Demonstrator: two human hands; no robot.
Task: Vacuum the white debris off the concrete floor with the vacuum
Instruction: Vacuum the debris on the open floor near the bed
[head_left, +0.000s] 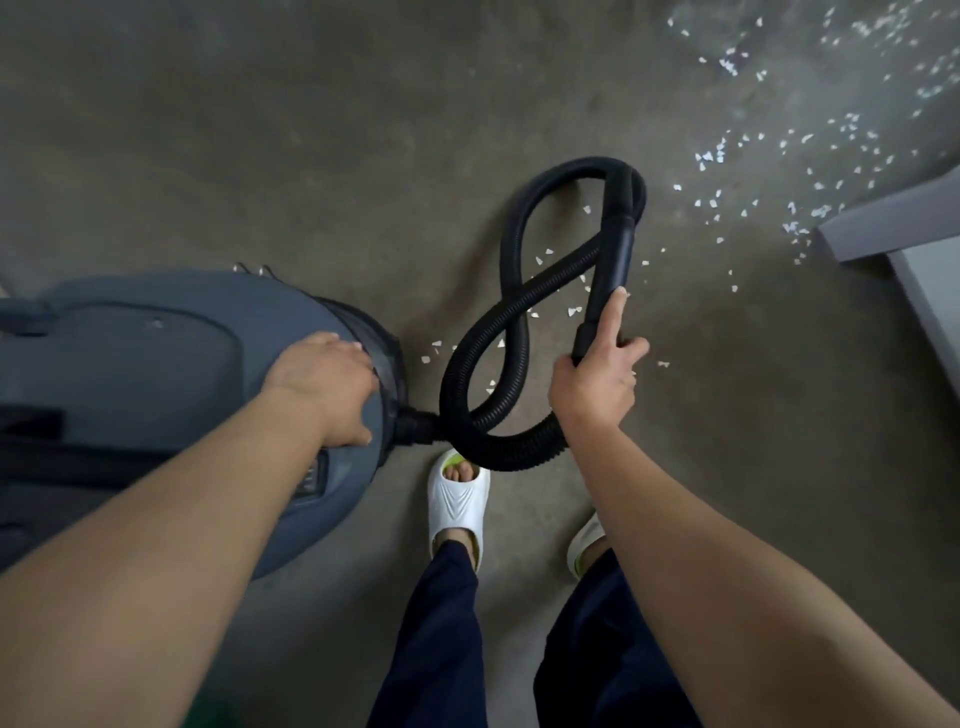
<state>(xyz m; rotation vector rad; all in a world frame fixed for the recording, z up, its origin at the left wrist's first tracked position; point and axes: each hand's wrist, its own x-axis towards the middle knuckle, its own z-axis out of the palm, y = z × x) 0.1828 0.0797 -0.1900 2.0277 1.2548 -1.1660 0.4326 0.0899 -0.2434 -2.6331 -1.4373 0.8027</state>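
A grey canister vacuum (156, 374) stands on the concrete floor at the left. My left hand (324, 387) rests flat on its top front edge, fingers spread over the rim. A black ribbed hose (511, 306) runs from the vacuum's front and loops in a figure eight on the floor. My right hand (597, 376) is shut on the hose's rigid black nozzle tube (615, 260), which points away from me. White debris (800, 156) lies scattered over the floor at the upper right, with a few bits (545, 257) inside and around the hose loop.
A grey furniture corner (893, 228) juts in at the right edge. My feet in white slippers (457, 504) stand just behind the hose. Bare concrete (260, 130) stretches across the upper left.
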